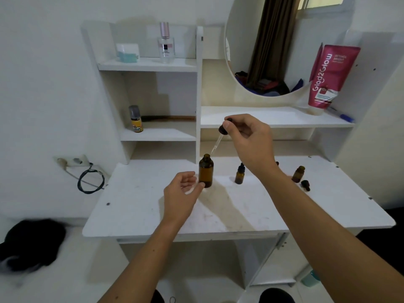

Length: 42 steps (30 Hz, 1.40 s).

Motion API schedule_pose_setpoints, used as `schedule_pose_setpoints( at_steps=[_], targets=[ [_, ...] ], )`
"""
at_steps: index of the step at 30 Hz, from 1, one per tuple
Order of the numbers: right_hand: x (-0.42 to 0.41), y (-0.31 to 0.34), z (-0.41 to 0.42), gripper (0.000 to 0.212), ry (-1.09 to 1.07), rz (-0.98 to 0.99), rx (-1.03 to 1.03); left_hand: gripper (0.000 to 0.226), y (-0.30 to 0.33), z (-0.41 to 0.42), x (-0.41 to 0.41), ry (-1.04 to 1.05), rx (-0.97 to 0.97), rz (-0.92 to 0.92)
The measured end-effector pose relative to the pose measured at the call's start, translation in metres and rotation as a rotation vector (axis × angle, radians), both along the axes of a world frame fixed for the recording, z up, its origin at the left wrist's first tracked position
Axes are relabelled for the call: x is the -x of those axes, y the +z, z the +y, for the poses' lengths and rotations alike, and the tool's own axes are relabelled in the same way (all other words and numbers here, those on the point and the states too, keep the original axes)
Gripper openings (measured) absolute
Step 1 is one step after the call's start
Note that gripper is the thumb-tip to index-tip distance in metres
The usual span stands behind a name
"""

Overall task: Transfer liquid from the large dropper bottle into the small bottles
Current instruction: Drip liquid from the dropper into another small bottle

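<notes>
The large amber bottle point(206, 171) stands uncapped on the white table point(153, 211). My right hand point(249, 141) pinches the black dropper cap point(224, 127); its glass pipette point(216, 145) slants down, tip just above the bottle's mouth. My left hand point(182, 189) sits beside the bottle's base, fingers loosely curled, thumb tip touching the bottle low down. A small amber bottle with a black cap point(239, 174) stands to the right. Another small amber bottle point(298, 174) stands uncapped further right, a loose black dropper cap point(305, 185) lying beside it.
White shelves rise behind the table, holding a perfume bottle point(166, 43), a small yellow bottle point(136, 119), a pink tube point(328, 77) and a blue pen point(342, 115). A round mirror point(273, 51) hangs at the back. A wall socket with a black cable point(87, 178) is left of the table.
</notes>
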State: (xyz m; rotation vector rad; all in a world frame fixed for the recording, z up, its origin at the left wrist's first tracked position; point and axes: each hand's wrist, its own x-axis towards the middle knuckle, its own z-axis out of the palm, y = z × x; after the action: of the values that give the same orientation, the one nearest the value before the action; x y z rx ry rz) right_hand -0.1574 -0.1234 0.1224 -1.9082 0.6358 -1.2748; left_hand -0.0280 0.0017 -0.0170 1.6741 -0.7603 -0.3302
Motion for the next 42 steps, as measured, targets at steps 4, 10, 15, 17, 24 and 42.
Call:
schedule_pose_setpoints(
  at_steps=[4, 10, 15, 17, 24, 42],
  targets=[
    [-0.009, -0.005, -0.001, 0.018, 0.007, 0.011, -0.007, 0.056, -0.001, -0.01, -0.009, -0.016, -0.003, 0.016],
    [-0.018, -0.014, -0.005, 0.016, 0.013, 0.031, -0.015, 0.06, 0.001, -0.026, -0.009, -0.114, -0.057, -0.007],
    [-0.027, -0.024, -0.007, 0.009, 0.033, 0.1, -0.034, 0.052, -0.001, -0.03, -0.013, -0.109, -0.068, -0.007],
    [-0.03, -0.029, -0.007, 0.007, 0.033, 0.139, -0.053, 0.051, -0.002, -0.03, -0.013, -0.109, -0.074, -0.011],
    [-0.037, -0.042, -0.011, 0.004, -0.022, 0.202, -0.107, 0.051, -0.005, -0.03, -0.014, -0.112, -0.06, -0.018],
    [-0.037, -0.043, 0.001, 0.013, 0.036, 0.278, -0.102, 0.051, -0.005, -0.027, -0.008, -0.105, -0.128, -0.146]
  ],
)
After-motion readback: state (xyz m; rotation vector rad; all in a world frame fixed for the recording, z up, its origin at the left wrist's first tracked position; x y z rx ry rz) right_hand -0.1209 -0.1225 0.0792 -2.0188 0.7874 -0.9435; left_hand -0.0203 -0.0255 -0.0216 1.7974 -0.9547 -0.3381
